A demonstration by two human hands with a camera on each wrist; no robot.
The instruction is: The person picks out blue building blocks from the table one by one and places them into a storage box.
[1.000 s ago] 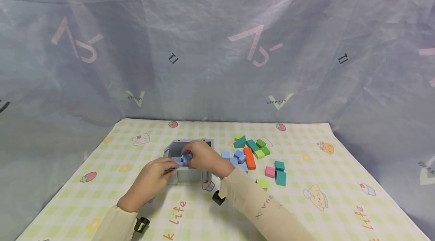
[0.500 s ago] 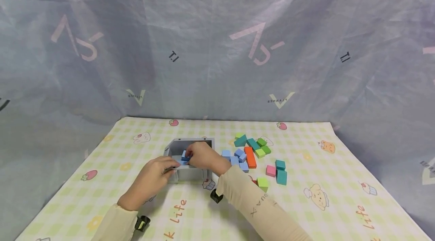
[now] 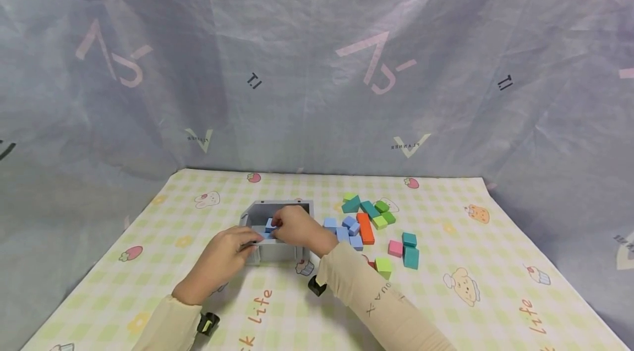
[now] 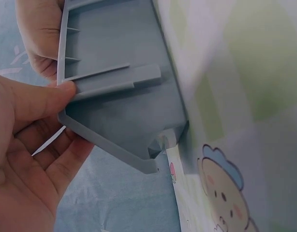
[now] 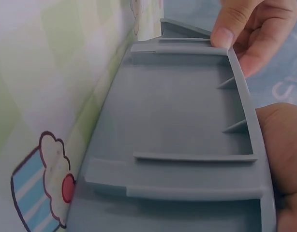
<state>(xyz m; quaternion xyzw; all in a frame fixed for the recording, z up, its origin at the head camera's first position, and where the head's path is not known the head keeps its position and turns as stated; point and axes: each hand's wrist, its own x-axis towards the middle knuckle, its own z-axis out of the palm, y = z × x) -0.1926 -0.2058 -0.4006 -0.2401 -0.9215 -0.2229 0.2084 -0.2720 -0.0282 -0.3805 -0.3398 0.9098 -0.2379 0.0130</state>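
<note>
A grey plastic box stands on the table left of centre, its top uncovered. My left hand grips its near left rim, the thumb pressing the outer wall in the left wrist view. My right hand reaches over the near wall into the box. Its fingertips pinch a blue block there, partly covered by the fingers. Below it, more blue shows inside. In the right wrist view the ribbed outer wall hides the right fingers and the block.
Right of the box lie several blue blocks and a long orange-red block. Teal blocks, green blocks and a pink block lie farther right. A lime block sits near the right sleeve. A grey curtain hangs behind.
My right hand has lowered slightly inside the box, and the blue block at its fingertips has settled and turned a little. The left hand keeps its hold on the rim.
</note>
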